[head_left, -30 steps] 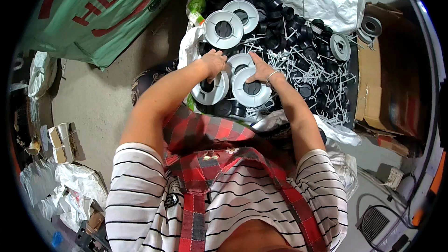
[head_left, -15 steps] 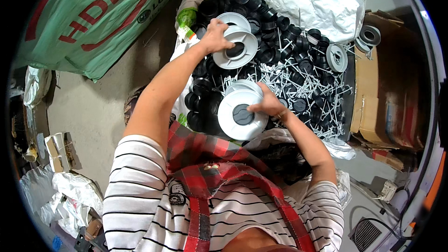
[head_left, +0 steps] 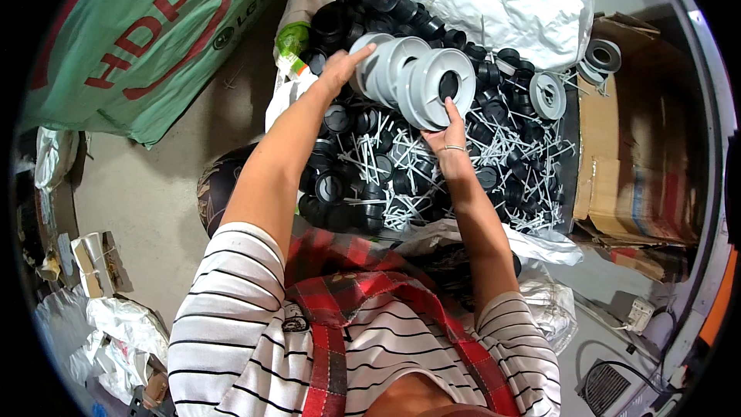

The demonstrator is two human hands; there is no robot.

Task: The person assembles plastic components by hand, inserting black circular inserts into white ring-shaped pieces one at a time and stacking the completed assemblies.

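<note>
A row of pale grey, round flanged plastic discs (head_left: 407, 86) lies on its side between my two hands, above the heap. The right-hand disc shows a dark hole in its middle. My left hand (head_left: 342, 69) is closed on the left end of the row, its fingers partly hidden behind the discs. At the right end my right hand (head_left: 445, 136) grips from below, thumb up by the hole. Below and around them lie many round black plastic caps (head_left: 330, 187) and thin white plastic sticks (head_left: 363, 151).
Another grey disc (head_left: 547, 96) rests on the heap's right side. More grey rings (head_left: 601, 57) sit by an open cardboard box (head_left: 598, 177). A white sack (head_left: 509, 8) lies behind the heap, and a large green sack (head_left: 154, 38) stands at the left.
The two groups of discs, held apart before, are now together in one row. My right hand has moved up and away from me; sticks and caps show where its discs were.
</note>
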